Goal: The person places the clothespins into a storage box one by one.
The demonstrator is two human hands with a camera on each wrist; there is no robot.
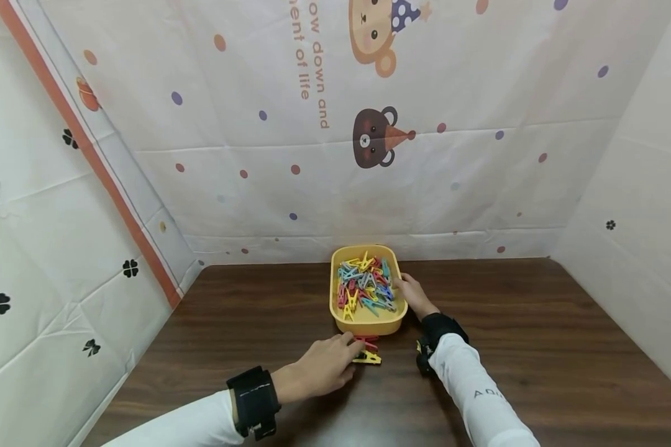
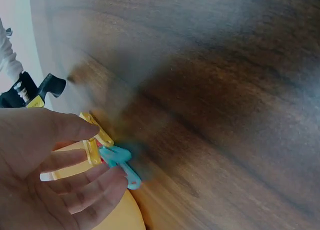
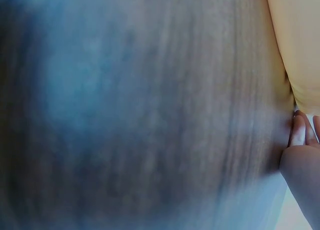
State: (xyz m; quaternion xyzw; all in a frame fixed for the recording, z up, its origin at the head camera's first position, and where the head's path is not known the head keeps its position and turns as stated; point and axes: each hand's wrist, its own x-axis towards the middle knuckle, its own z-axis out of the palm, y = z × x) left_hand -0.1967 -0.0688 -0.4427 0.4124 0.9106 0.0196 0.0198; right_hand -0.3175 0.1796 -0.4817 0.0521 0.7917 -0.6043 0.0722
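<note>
From the head view I see a yellow tub point(image 1: 367, 323) full of coloured clothes pegs point(image 1: 365, 287) at the middle of the dark wooden table point(image 1: 537, 347), with a few loose pegs point(image 1: 367, 351) on the table just before it. My left hand point(image 1: 321, 367) rests at those pegs; only its wrist view shows the fingers relaxed, touching a yellow peg point(image 2: 95, 140) and a blue peg point(image 2: 120, 162). My right hand point(image 1: 414, 293) touches the tub's right rim, grip unclear, its wrist view blurred.

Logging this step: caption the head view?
Left hand touches clothespins on table; right hand at yellow bin.
</note>
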